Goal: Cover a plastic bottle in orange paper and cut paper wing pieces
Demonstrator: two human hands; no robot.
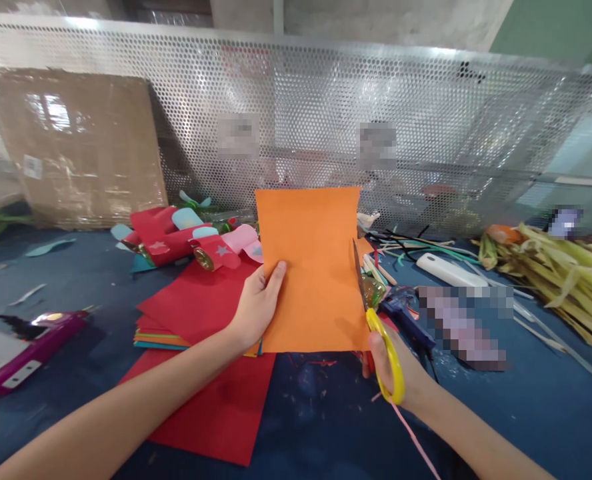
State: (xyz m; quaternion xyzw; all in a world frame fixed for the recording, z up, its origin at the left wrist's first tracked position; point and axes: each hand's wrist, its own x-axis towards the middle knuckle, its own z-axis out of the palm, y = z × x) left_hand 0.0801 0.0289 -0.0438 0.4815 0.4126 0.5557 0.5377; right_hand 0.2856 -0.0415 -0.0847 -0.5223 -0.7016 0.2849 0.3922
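Note:
An orange sheet of paper [311, 267] is held up in front of me. My left hand [257, 303] grips its left edge, thumb on the near face and the other fingers hidden behind. Yellow-handled scissors [393, 373] are in my right hand [389, 363], with the blade upright along the sheet's right edge. Whether the blades are cutting there I cannot tell. Under my left forearm lie red sheets [196, 303], with other colours stacked below them. Behind my left hand sit red paper planes [161, 237] with silver stars.
At the left is a purple power strip [36, 350] with a plug in it. A dark blue glue gun [409, 320], a white-handled tool [451, 271] and corn husks [566, 273] lie on the right. A cardboard box [76, 150] leans on the perforated metal screen [306, 93] at the back.

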